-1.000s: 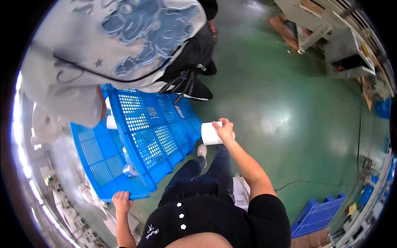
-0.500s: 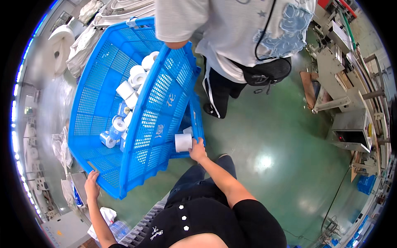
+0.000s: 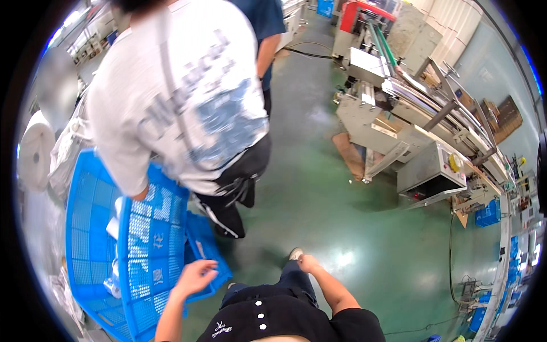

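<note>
At the left of the head view, a tall blue plastic basket (image 3: 139, 271) leans its moulded side wall toward the middle, the sheet pierced by rows of small square holes and edged with a smooth rim. Inside it, along the wall, lie white rolls (image 3: 113, 228) with rounded, matte sides, and lower down a blue-and-white wrapped roll (image 3: 112, 288); the wall hides part of this heap. Just beyond stands a lower blue basket (image 3: 221, 272), of similar plastic.

The left hand (image 3: 196, 276) is raised in front of this lower basket, its grip loosely spread, fingers bent softly; whether skin meets plastic, I cannot tell. The right hand (image 3: 307, 263) is near a pale shoe (image 3: 295, 253), above the dark denim jeans (image 3: 296, 279), its fingers curled; I cannot tell whether that grip is pressed together or pinching something.

The wearer's black top (image 3: 239, 313) carries 3 white flower-shaped buttons (image 3: 261, 316). Against the tall basket stands a person in a soft grey shirt (image 3: 154, 85) with a frayed, denim-like patch (image 3: 228, 119). The floor (image 3: 296, 176) is glossy green. Across it stand an angular, pale metal machine (image 3: 367, 122) and a boxy metal cabinet (image 3: 430, 174) with a round yellow knob (image 3: 455, 162).
</note>
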A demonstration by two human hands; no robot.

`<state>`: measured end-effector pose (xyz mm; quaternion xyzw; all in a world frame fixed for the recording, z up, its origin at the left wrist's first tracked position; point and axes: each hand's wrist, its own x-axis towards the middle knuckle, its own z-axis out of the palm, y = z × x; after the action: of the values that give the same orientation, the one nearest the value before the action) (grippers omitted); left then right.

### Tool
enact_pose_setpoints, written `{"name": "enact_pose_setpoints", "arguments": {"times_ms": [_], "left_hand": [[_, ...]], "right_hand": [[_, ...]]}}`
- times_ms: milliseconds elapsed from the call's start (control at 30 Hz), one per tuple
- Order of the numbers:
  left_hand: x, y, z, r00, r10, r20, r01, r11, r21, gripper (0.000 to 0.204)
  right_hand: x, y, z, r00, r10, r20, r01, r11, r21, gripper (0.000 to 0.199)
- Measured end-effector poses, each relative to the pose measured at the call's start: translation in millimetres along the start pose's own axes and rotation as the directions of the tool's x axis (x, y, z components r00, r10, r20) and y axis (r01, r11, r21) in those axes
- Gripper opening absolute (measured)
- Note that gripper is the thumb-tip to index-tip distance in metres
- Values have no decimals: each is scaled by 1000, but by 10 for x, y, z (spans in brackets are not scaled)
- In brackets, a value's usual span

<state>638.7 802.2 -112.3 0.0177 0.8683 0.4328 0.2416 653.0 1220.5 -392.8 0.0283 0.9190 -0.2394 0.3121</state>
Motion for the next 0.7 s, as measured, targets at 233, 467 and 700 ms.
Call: {"name": "enact_pose_setpoints", "arguments": {"times_ms": [233, 467, 700], "left_hand": [[2448, 1011, 1640, 741, 192, 643, -391, 903, 180, 37], [4593, 1922, 2109, 938, 141, 316, 9, 902, -431, 41], [5907, 3422, 1516, 987, -73, -143, -49, 713, -700, 45]], "right_hand": [[377, 1173, -1285, 993, 119, -17, -116, 986, 123, 31], [1637, -31, -3418, 931, -358, 67, -56, 39, 998, 50], [2764, -883, -5174, 996, -75, 56, -85, -484, 871, 46]]}}
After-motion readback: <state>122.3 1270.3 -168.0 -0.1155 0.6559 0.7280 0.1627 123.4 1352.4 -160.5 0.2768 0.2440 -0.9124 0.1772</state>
